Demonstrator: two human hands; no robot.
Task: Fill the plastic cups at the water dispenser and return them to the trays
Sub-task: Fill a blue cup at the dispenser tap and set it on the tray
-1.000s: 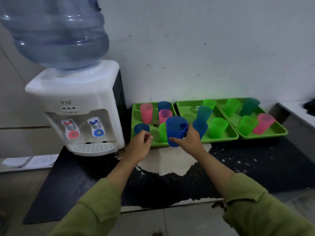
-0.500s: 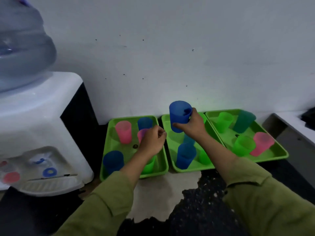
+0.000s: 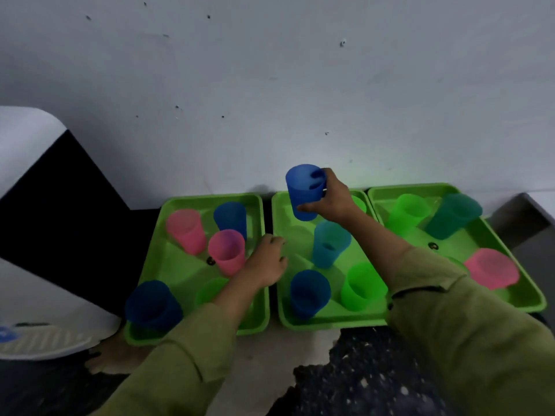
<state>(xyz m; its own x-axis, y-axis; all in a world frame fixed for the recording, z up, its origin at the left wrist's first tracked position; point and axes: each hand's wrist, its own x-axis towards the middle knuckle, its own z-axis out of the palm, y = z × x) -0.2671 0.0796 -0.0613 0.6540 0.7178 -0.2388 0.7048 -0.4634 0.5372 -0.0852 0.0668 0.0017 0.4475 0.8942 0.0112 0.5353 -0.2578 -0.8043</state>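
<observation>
We see the blue cup (image 3: 304, 192) a little above the centre of the frame, upright over the far end of the middle tray (image 3: 330, 324), close to the wall (image 3: 270, 85). Whether its base touches the tray, or whether it holds water, we cannot tell. The right hand (image 3: 333, 199) grips it from the right: the thumb lies across the near side and the fingers curl round the far side, their tips showing dimly through the plastic.

Below it in the same tray stand a teal cup (image 3: 330, 247), a dark blue cup (image 3: 309, 292) and a green cup (image 3: 362, 286).

The left hand (image 3: 265, 262) hangs over the seam between the middle tray and the left tray (image 3: 210, 198), its fingers loosely curled and holding nothing, just beside a pink cup (image 3: 226, 250); we cannot tell whether they touch.

The left tray also carries a second pink cup (image 3: 186, 229), two blue ones and a green one.

At the right of the frame, the right tray (image 3: 534, 298) holds green, dark teal and pink cups.

The water dispenser (image 3: 27, 145) fills the left edge.
</observation>
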